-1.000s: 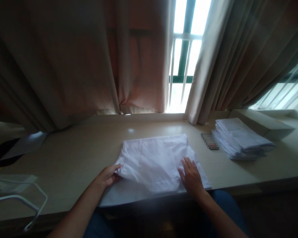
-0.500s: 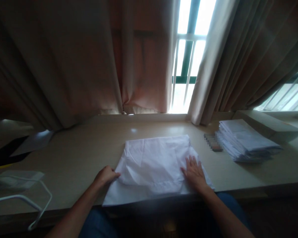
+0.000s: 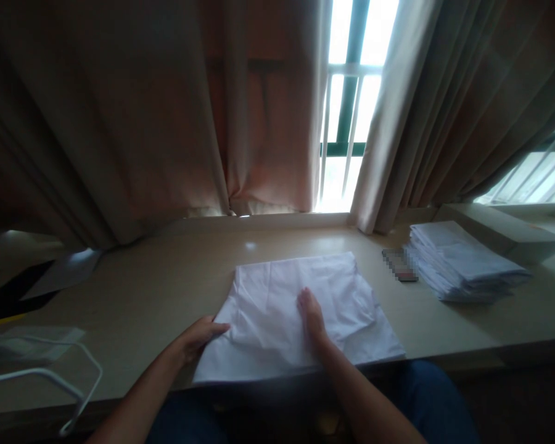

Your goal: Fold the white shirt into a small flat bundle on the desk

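Note:
A white folded cloth [image 3: 268,308], perhaps a garment, lies on the table at its front edge, with creases across its upper layer. My left hand [image 3: 206,333] is at the cloth's left edge, thumb over the top and the other fingers partly hidden at its side, pinching the edge. On the middle of the cloth rests my right hand [image 3: 312,314], its fingers stretched out close together and turned partly on edge. It holds nothing.
To the right stand a stack of folded white cloths [image 3: 462,262], a blurred-out small object [image 3: 400,265] and a long pale box [image 3: 504,231]. A white hanger [image 3: 41,373] and a clear plastic bag [image 3: 46,342] lie left. Curtains [image 3: 157,123] hang behind the table [image 3: 143,290].
My right hand has slid left from the cloth's right side to its middle. My left hand has stayed at the left edge, moving only slightly.

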The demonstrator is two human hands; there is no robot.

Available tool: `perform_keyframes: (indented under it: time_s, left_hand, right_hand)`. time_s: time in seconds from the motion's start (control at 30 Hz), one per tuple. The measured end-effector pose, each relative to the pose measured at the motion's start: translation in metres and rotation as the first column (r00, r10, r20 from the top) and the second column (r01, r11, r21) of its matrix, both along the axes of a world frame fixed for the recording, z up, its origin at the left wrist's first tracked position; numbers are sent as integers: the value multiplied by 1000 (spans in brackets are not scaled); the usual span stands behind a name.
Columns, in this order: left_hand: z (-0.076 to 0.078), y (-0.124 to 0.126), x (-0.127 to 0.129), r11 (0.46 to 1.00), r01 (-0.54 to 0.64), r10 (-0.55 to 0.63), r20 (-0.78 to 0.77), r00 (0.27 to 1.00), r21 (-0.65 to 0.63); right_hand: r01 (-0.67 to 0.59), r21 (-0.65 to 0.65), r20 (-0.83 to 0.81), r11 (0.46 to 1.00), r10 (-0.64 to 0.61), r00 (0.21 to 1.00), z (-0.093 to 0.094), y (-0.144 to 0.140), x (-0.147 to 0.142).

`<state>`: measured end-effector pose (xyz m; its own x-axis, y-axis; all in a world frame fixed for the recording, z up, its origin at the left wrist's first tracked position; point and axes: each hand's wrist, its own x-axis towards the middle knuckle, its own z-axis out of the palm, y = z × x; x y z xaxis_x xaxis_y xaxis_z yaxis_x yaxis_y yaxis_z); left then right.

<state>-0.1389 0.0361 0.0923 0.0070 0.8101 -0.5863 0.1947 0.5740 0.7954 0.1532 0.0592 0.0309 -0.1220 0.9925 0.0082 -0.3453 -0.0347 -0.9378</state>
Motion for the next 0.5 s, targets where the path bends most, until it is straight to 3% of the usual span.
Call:
perform_keyframes:
  time_s: [0.1, 0.27, 0.37, 0.5]
  left_hand:
    - [7, -3, 1, 999, -47, 51, 227, 972, -20]
    - [30, 9, 33, 967, -221, 159, 376, 913, 129]
    - [51, 20, 71, 945, -203, 85, 407, 909, 256]
    - [77, 36, 131, 884, -56, -116, 334, 935, 465]
  right_hand:
    - [136, -71, -59, 988, -140, 988, -15, 2, -1]
    - [185, -136, -114, 973, -201, 973, -19, 5, -3]
    - [173, -167, -129, 971, -196, 972, -17, 5, -5]
    - [121, -241, -172, 963, -165, 971, 0, 7, 2]
